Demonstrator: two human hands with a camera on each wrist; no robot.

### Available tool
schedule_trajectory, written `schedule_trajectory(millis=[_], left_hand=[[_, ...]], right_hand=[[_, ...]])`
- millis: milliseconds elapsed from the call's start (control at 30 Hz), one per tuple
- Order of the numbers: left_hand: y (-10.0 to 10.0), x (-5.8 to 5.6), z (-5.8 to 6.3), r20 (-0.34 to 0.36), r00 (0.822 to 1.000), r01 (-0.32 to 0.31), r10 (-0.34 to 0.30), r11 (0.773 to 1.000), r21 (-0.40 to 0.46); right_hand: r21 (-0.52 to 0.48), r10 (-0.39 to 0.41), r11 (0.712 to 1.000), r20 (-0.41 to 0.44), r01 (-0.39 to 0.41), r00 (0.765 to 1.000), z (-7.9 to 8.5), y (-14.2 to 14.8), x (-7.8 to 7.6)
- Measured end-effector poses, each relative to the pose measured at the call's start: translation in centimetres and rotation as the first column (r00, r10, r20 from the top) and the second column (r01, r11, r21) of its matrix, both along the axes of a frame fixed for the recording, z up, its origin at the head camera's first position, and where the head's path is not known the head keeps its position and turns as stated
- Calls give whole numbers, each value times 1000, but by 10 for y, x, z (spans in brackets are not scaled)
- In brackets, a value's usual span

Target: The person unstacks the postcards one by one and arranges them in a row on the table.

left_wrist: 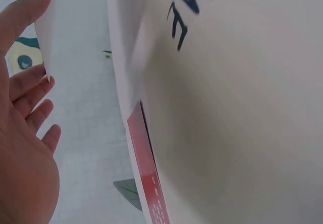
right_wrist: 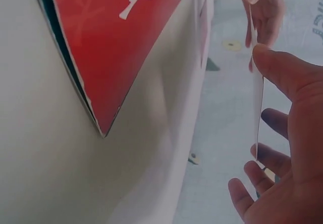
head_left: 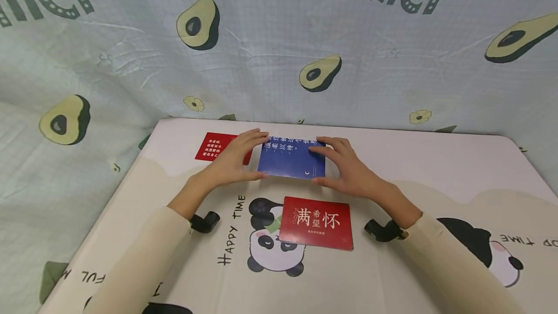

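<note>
A blue card (head_left: 291,161) with white lettering hangs above the table between both hands, pinched at its two short ends. My left hand (head_left: 233,159) grips the left end, thumb on the near edge and fingers on the far edge. At the opposite end my right hand (head_left: 350,171) holds it likewise, its index finger lying over the face. From the wrists the card shows almost edge-on, a thin pale sheet (right_wrist: 257,108) in the right wrist view. Below it lies a red card (head_left: 316,224) with large white characters; in the right wrist view a dark teal layer shows under its edge.
Another red card (head_left: 211,148) lies at the back left, partly hidden behind the left hand. The pale table cover (head_left: 410,275) has printed pandas and lettering. Behind the table's far edge hangs a curtain (head_left: 261,42) printed with avocados. Black wrist devices (head_left: 205,222) sit below both wrists.
</note>
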State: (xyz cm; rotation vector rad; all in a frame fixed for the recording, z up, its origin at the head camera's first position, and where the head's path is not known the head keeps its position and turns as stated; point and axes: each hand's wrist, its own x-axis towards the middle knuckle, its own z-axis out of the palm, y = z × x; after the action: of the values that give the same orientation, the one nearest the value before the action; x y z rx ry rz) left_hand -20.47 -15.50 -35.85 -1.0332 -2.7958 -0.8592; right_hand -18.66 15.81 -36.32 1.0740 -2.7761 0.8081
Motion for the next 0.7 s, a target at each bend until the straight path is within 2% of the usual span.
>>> schedule_trajectory(millis=[167,400,700], left_hand=[[-1,-11,0,18,1000,-22,23,999,-50],[-7,-23,-7,69,996,-54,64,990,-133],[-12,-35,-16,118,989,-65,86,984,-167]], right_hand=[[22,-21,1000,9,21,1000,-1,-5,-10],[48,-45,998,87,41,995,-10,-15,-22],[88,-60,995,133,49,989,-22,-24,-37]])
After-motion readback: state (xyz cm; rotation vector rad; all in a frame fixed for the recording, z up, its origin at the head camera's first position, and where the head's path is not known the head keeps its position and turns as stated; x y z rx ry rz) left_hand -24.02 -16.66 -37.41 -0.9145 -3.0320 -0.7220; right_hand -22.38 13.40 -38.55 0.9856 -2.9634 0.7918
